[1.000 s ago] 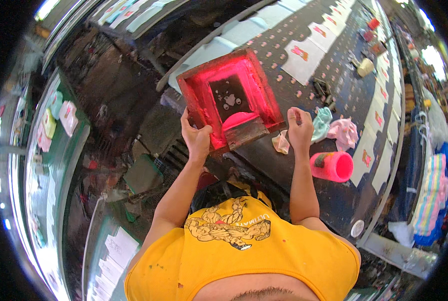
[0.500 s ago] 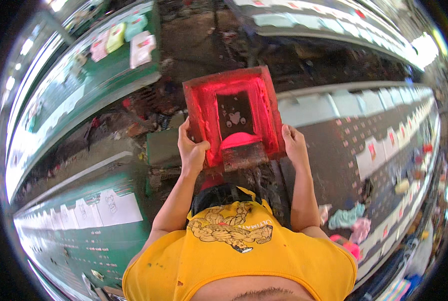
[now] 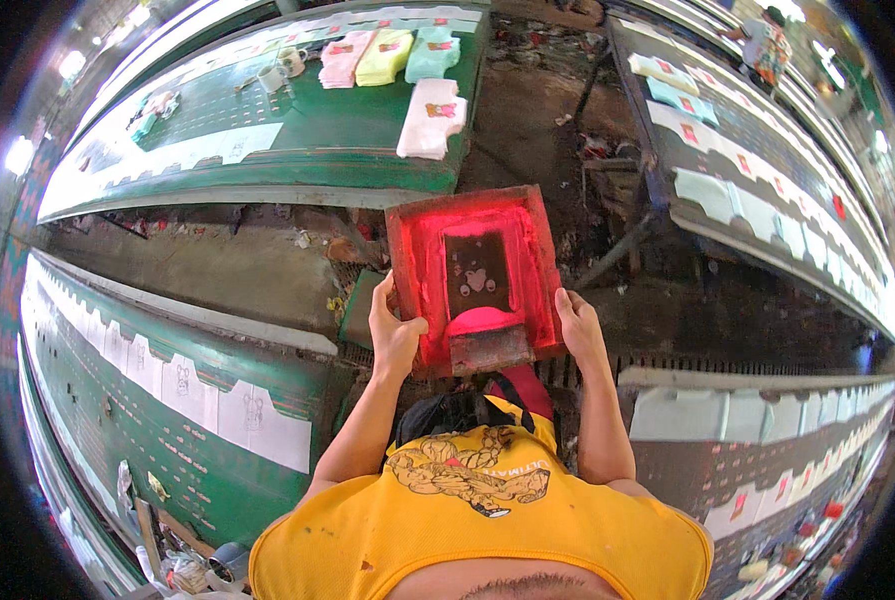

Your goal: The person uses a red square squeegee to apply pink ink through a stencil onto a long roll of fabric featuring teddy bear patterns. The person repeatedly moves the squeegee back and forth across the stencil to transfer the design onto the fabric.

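I hold a square wooden screen-printing frame [image 3: 535, 234] coated in bright pink ink, with a dark central window bearing small pale shapes of a face. My left hand [image 3: 395, 326] is closed on its left side, thumb over the edge. My right hand [image 3: 577, 322] grips the opposite side. A wooden-handled squeegee [image 3: 490, 349] lies along the frame's near end, beside a heap of pink ink [image 3: 479, 318].
Long green tables stand at upper left [image 3: 307, 130] and lower left [image 3: 207, 480], with stacks of pastel printed pieces [image 3: 382, 58] on the upper one. Dark tables with rows of pale pieces flank the right [image 3: 727, 460]. A person [image 3: 767, 60] is at upper right, beyond an aisle.
My view has swung away from the dark table with the pink container toward the aisle and green tables. My right hand, apart from the frame earlier, now grips it.
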Tool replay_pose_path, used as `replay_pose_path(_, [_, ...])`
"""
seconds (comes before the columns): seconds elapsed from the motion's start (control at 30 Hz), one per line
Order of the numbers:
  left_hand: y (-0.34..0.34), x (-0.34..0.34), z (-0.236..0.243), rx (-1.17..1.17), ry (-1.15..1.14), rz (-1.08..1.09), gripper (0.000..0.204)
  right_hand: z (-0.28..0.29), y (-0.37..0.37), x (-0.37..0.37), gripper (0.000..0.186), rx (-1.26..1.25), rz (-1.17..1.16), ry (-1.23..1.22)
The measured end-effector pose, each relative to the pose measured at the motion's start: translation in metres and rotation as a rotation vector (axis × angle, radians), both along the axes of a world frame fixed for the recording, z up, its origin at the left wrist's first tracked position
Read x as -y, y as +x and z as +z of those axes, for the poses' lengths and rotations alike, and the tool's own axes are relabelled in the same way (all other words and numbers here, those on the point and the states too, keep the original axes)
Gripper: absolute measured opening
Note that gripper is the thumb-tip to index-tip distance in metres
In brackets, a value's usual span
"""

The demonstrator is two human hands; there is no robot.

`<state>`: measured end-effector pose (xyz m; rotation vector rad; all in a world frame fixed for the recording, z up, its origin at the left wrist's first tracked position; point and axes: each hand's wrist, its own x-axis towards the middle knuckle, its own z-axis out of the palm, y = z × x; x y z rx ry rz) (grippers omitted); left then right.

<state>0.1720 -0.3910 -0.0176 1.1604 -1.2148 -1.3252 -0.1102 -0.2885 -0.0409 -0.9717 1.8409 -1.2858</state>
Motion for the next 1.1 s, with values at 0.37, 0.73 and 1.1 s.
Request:
replay_pose_path(0.37, [-0.118,0.148,-0.020,-0.042,-0.051,0.132,0.084,0.004,-0.131,0.183,0.049,-0.012,0.172,0.044])
replay_pose_path(0.73, [-0.264,0.311,-0.014,-0.009,-0.007,0.177,0.085,0.019,-0.284,0.352,0.050,-0.040,0.209,0.079])
replay_pose_path(1.1, [-0.360,0.519,-0.043,0.045,0.009,0.157,0.085,-0.009,-0.388,0.554,0.055,-0.137,0.271,0.132])
